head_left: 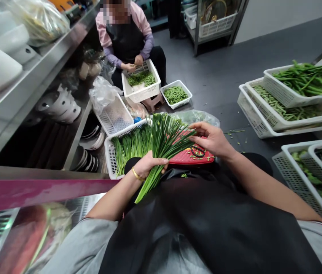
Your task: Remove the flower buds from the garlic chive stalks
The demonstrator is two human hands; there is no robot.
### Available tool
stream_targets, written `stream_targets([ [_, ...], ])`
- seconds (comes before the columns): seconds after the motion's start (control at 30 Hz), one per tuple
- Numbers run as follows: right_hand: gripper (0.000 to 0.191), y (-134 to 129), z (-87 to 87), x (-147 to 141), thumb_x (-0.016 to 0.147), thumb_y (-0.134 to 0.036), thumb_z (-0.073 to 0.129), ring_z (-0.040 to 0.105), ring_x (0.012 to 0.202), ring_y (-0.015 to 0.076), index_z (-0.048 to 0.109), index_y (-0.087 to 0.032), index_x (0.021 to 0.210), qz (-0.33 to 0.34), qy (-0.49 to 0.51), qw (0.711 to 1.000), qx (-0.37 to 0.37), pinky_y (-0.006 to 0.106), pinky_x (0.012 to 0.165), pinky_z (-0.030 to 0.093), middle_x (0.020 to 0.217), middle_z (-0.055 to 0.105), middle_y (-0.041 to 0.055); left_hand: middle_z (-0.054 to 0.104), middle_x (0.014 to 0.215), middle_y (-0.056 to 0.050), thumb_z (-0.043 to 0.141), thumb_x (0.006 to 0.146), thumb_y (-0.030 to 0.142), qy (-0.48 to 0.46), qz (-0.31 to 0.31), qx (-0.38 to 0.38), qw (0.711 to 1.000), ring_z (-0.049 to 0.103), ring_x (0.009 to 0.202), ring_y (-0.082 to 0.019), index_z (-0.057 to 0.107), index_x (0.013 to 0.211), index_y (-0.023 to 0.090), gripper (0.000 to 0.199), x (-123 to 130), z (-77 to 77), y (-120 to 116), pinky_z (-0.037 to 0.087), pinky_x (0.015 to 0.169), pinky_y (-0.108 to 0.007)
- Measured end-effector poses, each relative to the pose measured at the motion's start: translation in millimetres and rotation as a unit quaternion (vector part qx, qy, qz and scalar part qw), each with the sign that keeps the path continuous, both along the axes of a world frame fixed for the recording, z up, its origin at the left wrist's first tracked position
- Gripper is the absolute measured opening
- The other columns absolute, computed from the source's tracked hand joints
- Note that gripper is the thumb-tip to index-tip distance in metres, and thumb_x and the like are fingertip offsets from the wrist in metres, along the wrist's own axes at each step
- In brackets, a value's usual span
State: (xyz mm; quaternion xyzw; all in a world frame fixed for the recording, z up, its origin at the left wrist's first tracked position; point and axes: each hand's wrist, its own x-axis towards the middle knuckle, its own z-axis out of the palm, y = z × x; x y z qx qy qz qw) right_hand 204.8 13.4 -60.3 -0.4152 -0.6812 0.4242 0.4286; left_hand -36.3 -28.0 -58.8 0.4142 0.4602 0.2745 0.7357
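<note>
My left hand, with a gold bangle at the wrist, is closed around the lower stems of a bunch of green chives. The bunch is tilted, its tips fanned out up and to the right. Beside those tips is my right hand, thumb and fingers apart; its fingertips are at the outer ends, partly hidden. Below the right hand lies a red, textured surface with green scraps and a black looped item on it. More chives fill a white basket behind my left hand.
Across from me a person works over a white basket of green pieces. A smaller basket of green beans stands beside it. Stacked vegetable baskets stand at right, with more baskets nearer. A metal shelf runs along the left.
</note>
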Motion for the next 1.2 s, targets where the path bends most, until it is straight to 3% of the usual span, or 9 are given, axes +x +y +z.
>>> stream_targets([
  [0.2, 0.034, -5, 4.2, 0, 0.084, -0.029, 0.059, 0.067, 0.09, 0.0218, 0.055, -0.021, 0.117, -0.056, -0.115, 0.981, 0.143, 0.038, 0.086, 0.054, 0.097, 0.068, 0.0066, 0.057, 0.047, -0.002, 0.078, 0.055, 0.032, 0.012, -0.006, 0.004, 1.0, 0.051, 0.039, -0.011, 0.056, 0.056, 0.011, 0.031, 0, 1.6, 0, 0.039, 0.04, -0.023],
  [0.43, 0.042, -2, -9.0, 4, 0.085, -0.022, 0.051, 0.063, 0.097, 0.0263, 0.049, -0.016, 0.127, 0.034, -0.176, 0.959, 0.219, 0.046, 0.09, 0.051, 0.108, 0.064, 0.0146, 0.056, 0.046, -0.001, 0.078, 0.052, 0.03, 0.012, -0.004, 0.011, 1.0, 0.05, 0.038, -0.011, 0.056, 0.056, 0.011, 0.03, 0, 0.6, 0, 0.037, 0.039, -0.023],
  [0.6, 0.032, 11, -19.2, -10, 0.079, -0.032, 0.058, 0.062, 0.081, 0.0224, 0.053, -0.02, 0.107, -0.118, 0.022, 0.992, 0.044, 0.044, 0.082, 0.053, 0.085, 0.062, 0.0071, 0.056, 0.046, -0.001, 0.078, 0.053, 0.029, 0.008, -0.007, 0.027, 1.0, 0.05, 0.038, -0.011, 0.057, 0.06, 0.011, 0.029, 6, 0.7, -1, 0.037, 0.039, -0.023],
  [0.67, 0.027, 18, -18.8, -9, 0.079, -0.039, 0.058, 0.06, 0.071, 0.0192, 0.052, -0.022, 0.099, -0.143, 0.141, 0.978, -0.05, 0.041, 0.075, 0.055, 0.074, 0.057, 0.0025, 0.056, 0.046, -0.001, 0.078, 0.053, 0.028, 0.008, -0.009, 0.031, 0.999, 0.05, 0.038, -0.011, 0.057, 0.061, 0.011, 0.028, 7, 2.9, -2, 0.038, 0.039, -0.022],
  [0.73, 0.024, 20, -12.3, 0, 0.082, -0.044, 0.056, 0.06, 0.069, 0.018, 0.054, -0.023, 0.094, -0.138, 0.192, 0.969, -0.067, 0.041, 0.075, 0.055, 0.071, 0.055, 0.0013, 0.056, 0.046, 0.0, 0.078, 0.054, 0.028, 0.012, -0.008, 0.027, 1.0, 0.049, 0.038, -0.01, 0.057, 0.062, 0.011, 0.028, 7, 5.5, -3, 0.037, 0.039, -0.022],
  [0.87, 0.016, 12, 12.9, 19, 0.088, -0.039, 0.058, 0.061, 0.087, 0.0193, 0.064, -0.025, 0.093, -0.156, 0.007, 0.972, 0.176, 0.041, 0.087, 0.051, 0.088, 0.062, 0.0051, 0.056, 0.046, 0.0, 0.079, 0.053, 0.028, 0.018, -0.015, 0.016, 1.0, 0.049, 0.039, -0.01, 0.056, 0.061, 0.011, 0.029, 7, 8.6, -5, 0.037, 0.039, -0.022],
  [1.0, 0.01, 17, 27.1, 19, 0.088, -0.027, 0.061, 0.055, 0.108, 0.0194, 0.068, -0.032, 0.093, -0.063, -0.218, 0.876, 0.425, 0.041, 0.099, 0.042, 0.098, 0.064, 0.0011, 0.056, 0.046, 0.0, 0.079, 0.052, 0.028, 0.006, -0.017, 0.012, 1.0, 0.048, 0.038, -0.01, 0.056, 0.062, 0.011, 0.03, 8, 8.5, -4, 0.036, 0.038, -0.022],
  [1.1, 0.012, 28, 27.0, 15, 0.089, -0.024, 0.058, 0.052, 0.113, 0.0196, 0.068, -0.031, 0.092, -0.035, -0.291, 0.842, 0.452, 0.045, 0.107, 0.034, 0.097, 0.065, -0.0005, 0.055, 0.046, 0.001, 0.079, 0.053, 0.029, -0.003, -0.025, 0.014, 1.0, 0.048, 0.038, -0.01, 0.056, 0.064, 0.012, 0.031, 7, 8.1, -4, 0.036, 0.038, -0.022],
  [1.2, 0.013, 31, 26.2, 13, 0.089, -0.025, 0.056, 0.053, 0.109, 0.0194, 0.068, -0.03, 0.086, 0.003, -0.303, 0.857, 0.417, 0.048, 0.11, 0.029, 0.088, 0.065, -0.0007, 0.055, 0.045, 0.0, 0.079, 0.053, 0.03, 0.002, -0.038, 0.019, 0.999, 0.049, 0.038, -0.01, 0.055, 0.062, 0.012, 0.032, 5, 6.7, -4, 0.036, 0.039, -0.022],
])
